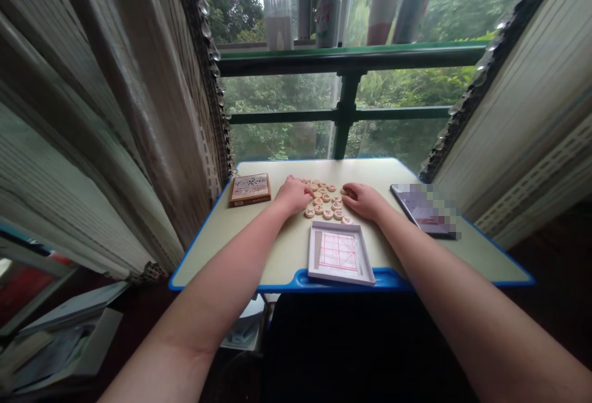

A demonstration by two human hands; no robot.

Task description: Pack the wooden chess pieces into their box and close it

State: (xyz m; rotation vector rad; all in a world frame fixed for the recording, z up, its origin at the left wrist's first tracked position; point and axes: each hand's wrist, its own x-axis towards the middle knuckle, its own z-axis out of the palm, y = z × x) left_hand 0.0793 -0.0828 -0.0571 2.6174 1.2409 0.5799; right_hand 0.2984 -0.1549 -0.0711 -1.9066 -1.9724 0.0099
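Between the two hands lie the round pieces, which look light, rigid and fairly smooth, hard to damage, and best pinched by their rims between thumb and fingertip. The left hand and right hand curl, fingers partly bent, at the cluster's edges; whether either grips a piece, I cannot tell.

two cans stand by a green railing between curtains.
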